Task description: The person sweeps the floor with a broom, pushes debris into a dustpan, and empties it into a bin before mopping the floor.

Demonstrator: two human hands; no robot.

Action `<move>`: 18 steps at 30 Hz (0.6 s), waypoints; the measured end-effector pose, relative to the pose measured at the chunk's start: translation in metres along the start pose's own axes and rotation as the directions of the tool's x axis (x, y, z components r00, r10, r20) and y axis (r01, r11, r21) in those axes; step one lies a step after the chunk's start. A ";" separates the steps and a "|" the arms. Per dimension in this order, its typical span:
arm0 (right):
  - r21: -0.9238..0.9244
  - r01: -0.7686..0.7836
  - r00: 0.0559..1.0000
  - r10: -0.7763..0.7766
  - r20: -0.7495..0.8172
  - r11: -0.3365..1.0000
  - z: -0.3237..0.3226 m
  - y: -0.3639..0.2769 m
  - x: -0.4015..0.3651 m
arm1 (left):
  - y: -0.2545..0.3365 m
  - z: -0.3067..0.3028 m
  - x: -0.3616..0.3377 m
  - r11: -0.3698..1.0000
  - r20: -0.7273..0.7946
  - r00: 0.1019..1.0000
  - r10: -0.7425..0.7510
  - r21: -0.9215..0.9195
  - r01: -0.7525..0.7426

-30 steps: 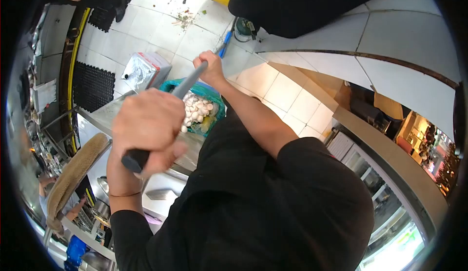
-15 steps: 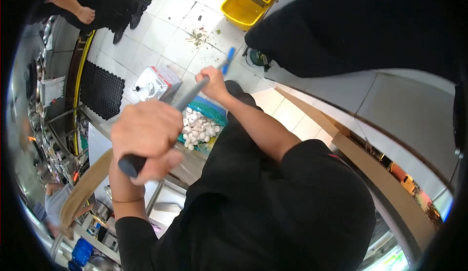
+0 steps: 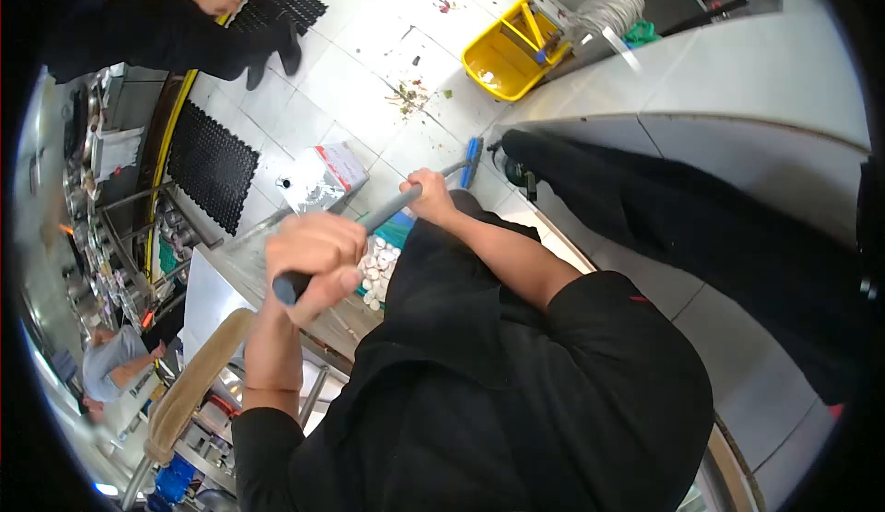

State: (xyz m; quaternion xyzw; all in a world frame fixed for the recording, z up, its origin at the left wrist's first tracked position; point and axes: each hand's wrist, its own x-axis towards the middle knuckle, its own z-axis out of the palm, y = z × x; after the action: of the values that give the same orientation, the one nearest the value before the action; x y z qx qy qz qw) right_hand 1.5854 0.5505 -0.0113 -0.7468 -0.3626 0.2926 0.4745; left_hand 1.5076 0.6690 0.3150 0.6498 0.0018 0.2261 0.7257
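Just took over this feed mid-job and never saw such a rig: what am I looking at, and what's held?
No machine here: a person works bare-handed, and the one picture comes from a camera on their head, looking down through a wide, bending lens. The left hand grips the dark end of a long grey handle; the right hand holds it farther down, toward its blue head near the tiled floor. Under the hands show a steel table and a crate of small white pieces. A yellow bucket and scraps lie farther off.

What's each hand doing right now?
Left hand: closed around the dark top end of the long handle.
Right hand: closed around the same handle, farther down.
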 end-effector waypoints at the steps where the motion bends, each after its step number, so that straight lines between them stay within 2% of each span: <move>1: 0.002 0.018 1.000 -0.018 0.005 1.000 0.003 -0.005 0.011 | 0.000 -0.010 0.006 1.000 -0.006 1.000 0.011 0.013 -0.011; 5: -0.017 0.007 1.000 -0.007 0.009 1.000 0.015 -0.018 0.058 | 0.000 -0.054 0.035 0.999 -0.016 1.000 -0.003 0.046 0.004; 7: -0.037 -0.007 0.998 0.005 -0.055 0.999 0.019 -0.030 0.092 | 0.005 -0.080 0.055 0.998 0.099 0.995 -0.023 0.055 0.017; 9: -0.062 0.069 0.994 -0.075 -0.084 0.996 0.020 -0.034 0.130 | 0.003 -0.109 0.079 0.998 0.151 0.989 0.001 0.064 -0.011; 11: -0.103 0.058 0.998 -0.060 -0.021 0.993 0.014 -0.049 0.159 | 0.007 -0.138 0.103 0.991 0.145 0.989 -0.012 0.134 -0.007; 13: -0.123 0.044 0.997 -0.035 0.075 0.991 0.001 -0.074 0.194 | 0.018 -0.156 0.129 0.994 0.048 0.997 0.055 0.096 -0.059; 14: -0.084 0.037 0.996 -0.030 0.080 0.996 -0.006 -0.092 0.210 | 0.025 -0.177 0.142 0.988 0.125 0.989 0.082 0.123 -0.098; 15: -0.047 0.027 0.996 -0.022 0.091 0.999 -0.014 -0.111 0.223 | 0.036 -0.187 0.156 0.994 0.096 0.993 0.076 0.068 -0.083; 16: -0.076 -0.056 0.994 0.063 0.095 0.996 -0.022 -0.127 0.238 | 0.047 -0.198 0.173 0.997 0.084 0.995 0.060 0.044 -0.064; 18: -0.087 -0.041 0.995 0.049 0.088 0.995 -0.033 -0.141 0.269 | 0.058 -0.217 0.202 0.998 0.102 0.993 0.059 0.016 -0.061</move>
State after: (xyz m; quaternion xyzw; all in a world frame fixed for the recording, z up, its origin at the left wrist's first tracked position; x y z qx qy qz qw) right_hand 1.7264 0.7947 0.1060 -0.7603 -0.3788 0.3211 0.4187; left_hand 1.6060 0.9430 0.3949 0.6672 -0.0522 0.2144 0.7114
